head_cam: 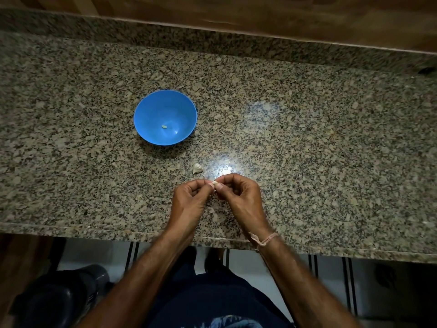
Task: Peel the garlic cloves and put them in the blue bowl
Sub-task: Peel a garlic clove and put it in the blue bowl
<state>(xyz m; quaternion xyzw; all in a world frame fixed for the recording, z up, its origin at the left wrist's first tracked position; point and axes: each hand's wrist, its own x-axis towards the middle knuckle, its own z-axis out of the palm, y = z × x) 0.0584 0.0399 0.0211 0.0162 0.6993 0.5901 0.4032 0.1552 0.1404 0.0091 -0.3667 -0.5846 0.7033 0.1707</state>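
A blue bowl (151,107) stands on the granite counter, left of centre, with one small pale peeled clove (164,126) lying in its bottom. Nearer to me, my left hand (189,201) and my right hand (241,197) meet fingertip to fingertip above the counter. Both pinch a small whitish garlic clove (215,183) between thumbs and forefingers. The rest of that clove is hidden by the fingers. A partial garlic bulb (197,168) with papery skin lies on the counter just beyond my hands, below and right of the bowl.
The speckled granite counter (319,143) runs wide to both sides, backed by a raised granite ledge and wood panelling. Its front edge (118,233) lies under my wrists. A dark bin (59,297) stands on the floor at lower left.
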